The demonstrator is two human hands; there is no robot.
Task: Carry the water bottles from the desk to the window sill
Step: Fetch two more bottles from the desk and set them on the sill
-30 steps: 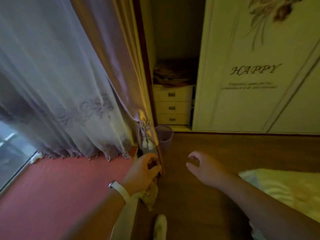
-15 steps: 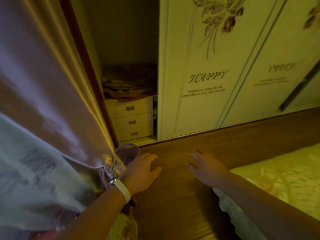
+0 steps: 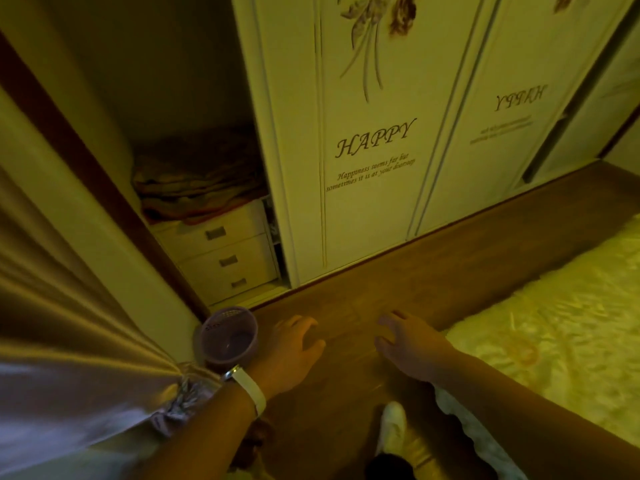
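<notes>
Water bottles are nowhere seen, nor is the bench. Both hands, left hand (image 3: 294, 344) and right hand (image 3: 408, 341), are empty and loosely spread. The view has swung from the red sill toward the cream sliding wardrobe (image 3: 374, 161), suggesting a return trip for more.

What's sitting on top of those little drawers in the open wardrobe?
A pile of folded blankets rests on the small drawers. The dark recess behind the pile hides anything further back, and the drawers are shut, so their contents cannot be seen.
</notes>
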